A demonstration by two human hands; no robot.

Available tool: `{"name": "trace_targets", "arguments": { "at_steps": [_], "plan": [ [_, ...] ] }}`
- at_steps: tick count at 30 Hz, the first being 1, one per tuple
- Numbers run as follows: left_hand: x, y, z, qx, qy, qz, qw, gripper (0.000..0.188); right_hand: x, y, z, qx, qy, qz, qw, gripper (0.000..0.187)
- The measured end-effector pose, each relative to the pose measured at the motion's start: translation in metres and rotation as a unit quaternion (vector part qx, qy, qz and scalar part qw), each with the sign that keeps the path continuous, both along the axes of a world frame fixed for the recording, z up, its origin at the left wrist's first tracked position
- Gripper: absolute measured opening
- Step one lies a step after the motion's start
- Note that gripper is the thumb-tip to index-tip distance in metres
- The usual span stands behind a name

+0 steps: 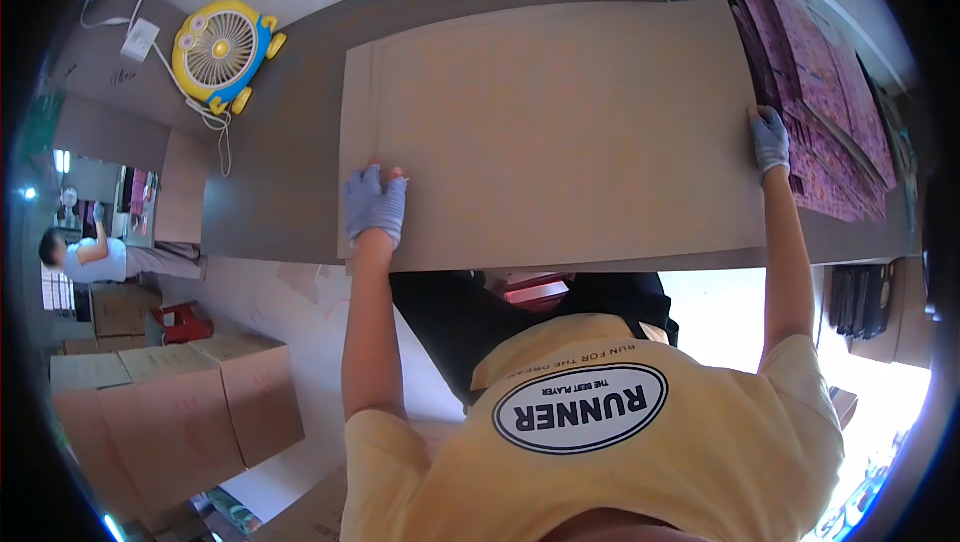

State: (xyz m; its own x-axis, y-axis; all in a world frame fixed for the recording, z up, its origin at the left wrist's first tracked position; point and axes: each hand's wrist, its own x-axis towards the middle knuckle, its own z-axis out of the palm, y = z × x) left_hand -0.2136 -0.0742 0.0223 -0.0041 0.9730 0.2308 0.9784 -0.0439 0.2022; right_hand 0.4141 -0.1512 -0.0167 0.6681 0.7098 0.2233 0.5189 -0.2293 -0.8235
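Observation:
A large, flat brown cardboard sheet [560, 132] lies on the dark worktable [270, 192] before me, its near edge close to my body. My left hand [375, 207], in a grey glove that leaves fingertips bare, rests flat on the sheet near its left edge with the fingers extended. The right hand [770, 142], gloved the same way, is closed at the sheet's right edge. Some of its fingers are hidden from view. Just beyond that hand, pink-purple patterned sheets [825, 102] are piled on the table.
A yellow and blue fan [222, 50] stands at the far left of the table, its cable beside a white power adapter [140, 39]. Closed cardboard boxes [175, 402] are stacked at the lower left. Farther left, a person in a white top [100, 257] works.

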Motion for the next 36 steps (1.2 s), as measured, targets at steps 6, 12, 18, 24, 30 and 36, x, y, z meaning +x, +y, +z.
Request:
{"name": "trace_targets", "arguments": {
  "at_steps": [6, 12, 18, 24, 30, 36],
  "plan": [
    [0.007, 0.035, 0.035, -0.127, 0.028, 0.048, 0.990, 0.048, 0.018, 0.003, -0.011, -0.009, 0.098, 0.031, 0.995, 0.026],
    [-0.003, 0.056, 0.070, -0.132, 0.028, 0.015, 0.991, 0.037, 0.014, 0.002, -0.014, 0.006, 0.100, 0.047, 0.994, 0.031],
    [0.033, 0.083, 0.088, -0.030, -0.420, -0.212, 0.882, 0.024, 0.007, -0.002, -0.007, -0.030, 0.065, 0.035, 0.997, 0.029],
    [0.200, 0.064, 0.057, -0.066, -0.068, -0.184, 0.978, 0.072, -0.001, -0.003, -0.012, -0.015, -0.009, 0.023, 1.000, 0.025],
    [0.231, 0.058, 0.005, -0.116, 0.075, -0.125, 0.982, 0.069, -0.016, -0.008, 0.001, -0.040, -0.051, 0.001, 0.998, 0.025],
    [0.226, 0.051, 0.016, -0.108, 0.070, -0.050, 0.990, 0.065, -0.014, -0.010, -0.006, -0.041, -0.037, -0.006, 0.998, 0.027]
  ]
}}
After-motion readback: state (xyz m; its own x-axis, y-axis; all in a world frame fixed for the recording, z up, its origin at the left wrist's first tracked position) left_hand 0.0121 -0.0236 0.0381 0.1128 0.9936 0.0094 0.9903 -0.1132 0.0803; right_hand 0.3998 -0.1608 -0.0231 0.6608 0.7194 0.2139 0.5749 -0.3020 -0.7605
